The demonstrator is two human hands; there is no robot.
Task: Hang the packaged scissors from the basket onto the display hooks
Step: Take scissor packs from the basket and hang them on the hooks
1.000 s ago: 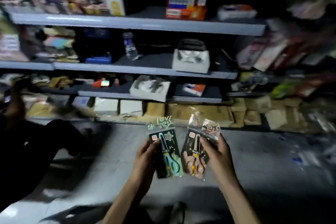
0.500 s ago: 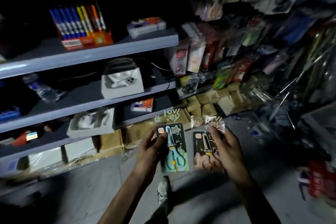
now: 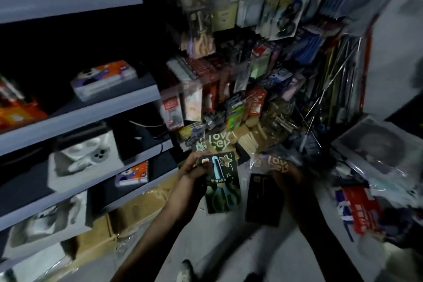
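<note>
My left hand [image 3: 194, 170] grips a pack of blue-handled scissors [image 3: 223, 186] on a dark card in a clear sleeve. Beside it, my right hand [image 3: 290, 175] holds a second scissors pack [image 3: 263, 199], which is dark and blurred. Both packs are upright in front of me, low in the view. The display rack of hanging packaged goods [image 3: 251, 57] fills the upper middle and right, beyond my hands. Bare metal hooks [image 3: 329, 82] stick out at its right side. No basket is in sight.
Grey shelves [image 3: 96, 112] with boxed goods run along the left. Cardboard boxes [image 3: 137, 213] sit on the floor under them. Plastic-wrapped packs [image 3: 375, 151] and a red pack [image 3: 361, 208] lie piled at the right. My shoe [image 3: 186, 270] shows on the grey floor.
My view has swung right, from the shelves to the hanging display rack. Both hands kept their scissors packs and moved closer to the rack.
</note>
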